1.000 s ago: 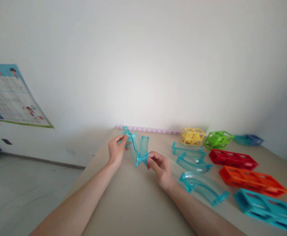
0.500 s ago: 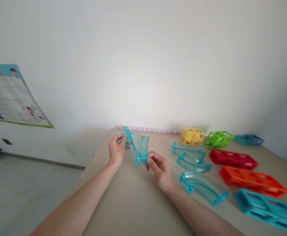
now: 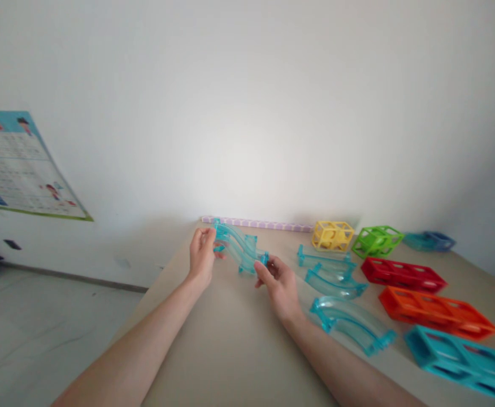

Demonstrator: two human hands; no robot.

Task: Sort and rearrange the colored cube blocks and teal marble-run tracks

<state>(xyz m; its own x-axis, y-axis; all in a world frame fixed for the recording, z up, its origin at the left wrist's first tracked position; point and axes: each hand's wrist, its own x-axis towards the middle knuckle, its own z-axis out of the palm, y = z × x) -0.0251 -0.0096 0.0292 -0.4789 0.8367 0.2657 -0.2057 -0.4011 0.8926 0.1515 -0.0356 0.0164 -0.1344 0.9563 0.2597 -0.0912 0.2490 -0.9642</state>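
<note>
A clear blue curved track piece point(image 3: 239, 246) is held above the table between both hands. Its far left end is pinched by my left hand point(image 3: 202, 254), fingers closed. My right hand point(image 3: 278, 282) grips the near right end between thumb and fingers. Behind the held piece, another clear blue track piece point(image 3: 251, 243) shows in part; whether the two touch I cannot tell. To the right of my right hand lie more clear blue track pieces, a straight one point(image 3: 324, 259) and two curved ones, the nearer being a wide curved track point(image 3: 353, 322).
On the table's right are a yellow frame block point(image 3: 332, 236), a green one point(image 3: 377, 241), and long red point(image 3: 402, 275), orange point(image 3: 436, 311) and turquoise point(image 3: 463, 359) frame blocks. A purple patterned strip point(image 3: 258, 224) runs along the wall. The table's left edge drops to the floor point(image 3: 61, 328).
The curved track piece has turned in my hands, its right end swinging up and to the right. My right hand has shifted slightly with it; the left stays nearly in place.
</note>
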